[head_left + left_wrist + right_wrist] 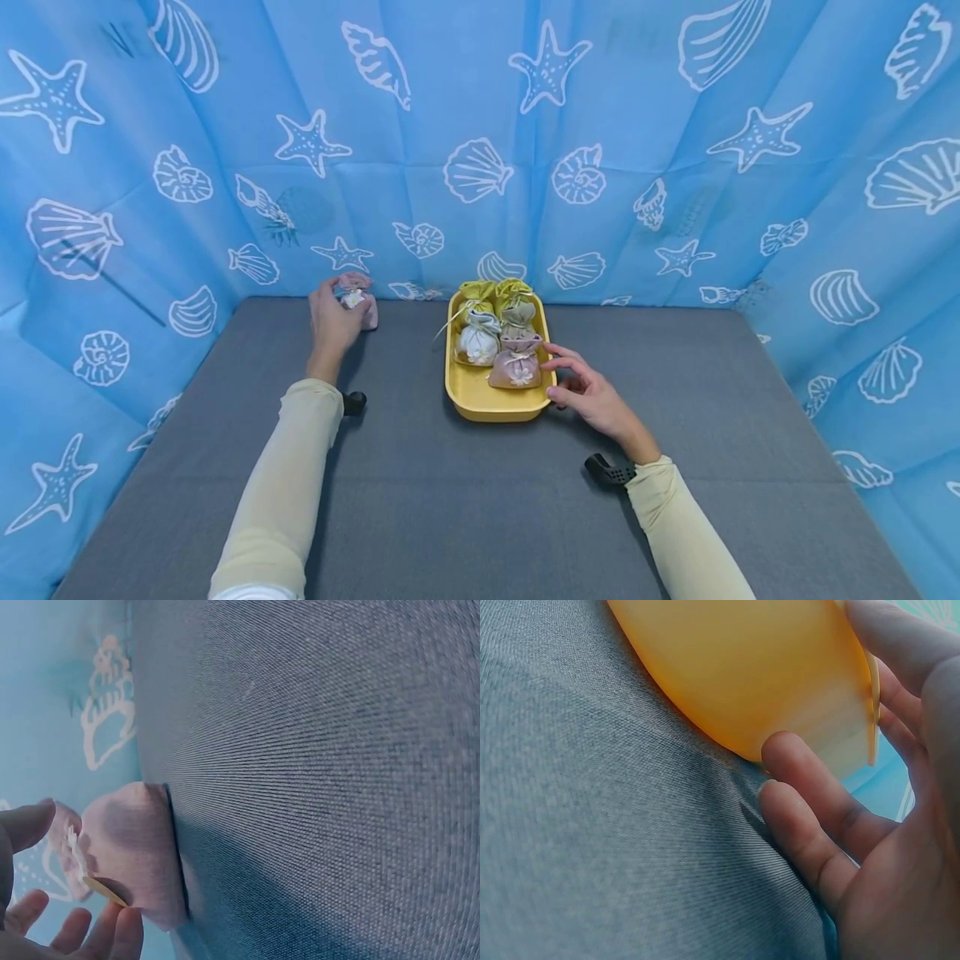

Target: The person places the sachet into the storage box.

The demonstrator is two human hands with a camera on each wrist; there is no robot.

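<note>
In the head view my left hand (333,321) is at a pink drawstring pouch (367,317) at the table's back left, thumb overlapping its front. The left wrist view shows thumb and fingers apart, around the gathered neck of the pouch (139,851); fingertips are right at a flat wooden piece (105,890) on its tie. My right hand (596,400) rests loosely at the right rim of a yellow tray (465,400). In the right wrist view its thumb and two fingers lie over the rim of the tray (750,667), the other fingers below it.
The tray holds two yellow-green pouches (474,293) at the back, a grey-green pouch (517,312), a white pouch (478,342) and a mauve pouch (516,367) with a flower. A grey cloth (465,517) covers the table. Blue shell-print curtains (480,100) enclose its back and sides.
</note>
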